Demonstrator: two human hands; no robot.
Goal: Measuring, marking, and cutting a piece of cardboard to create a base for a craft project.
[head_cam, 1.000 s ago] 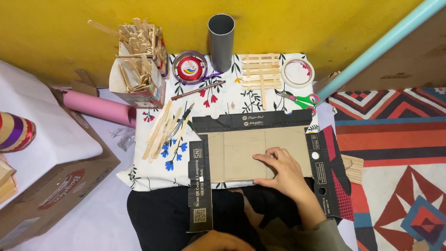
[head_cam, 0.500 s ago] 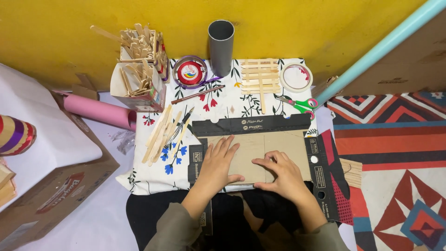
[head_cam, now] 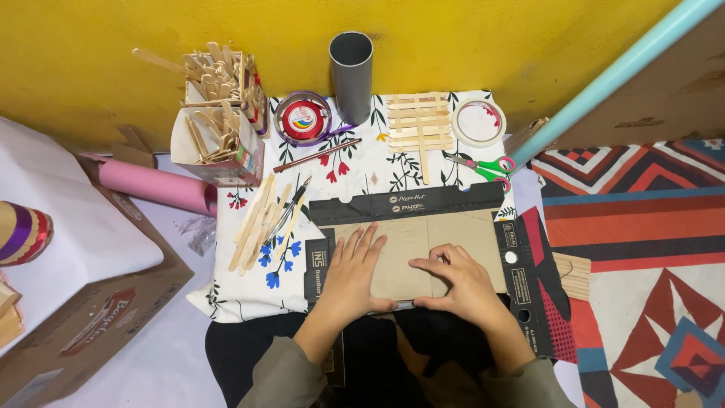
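Note:
A flattened cardboard box (head_cam: pixel 453 227), brown inside with black printed flaps, lies on the floral cloth (head_cam: pixel 355 170) in front of me. My left hand (head_cam: pixel 353 273) rests flat on its brown panel, fingers spread. My right hand (head_cam: pixel 457 278) lies beside it on the same panel, fingers curled and pressing down, the thumb at the near edge. Neither hand holds anything loose.
Loose wooden craft sticks (head_cam: pixel 260 219) and a pen lie left of the cardboard. Behind stand boxes of sticks (head_cam: pixel 219 128), a tape roll (head_cam: pixel 302 119), a grey pipe (head_cam: pixel 351 68), a stick lattice (head_cam: pixel 418 125), a white tape ring (head_cam: pixel 479 122), green scissors (head_cam: pixel 483 165). A pink roll (head_cam: pixel 151 185) lies left.
My left hand came up from below and settled flat on the cardboard beside the right hand. The right hand stayed on the panel.

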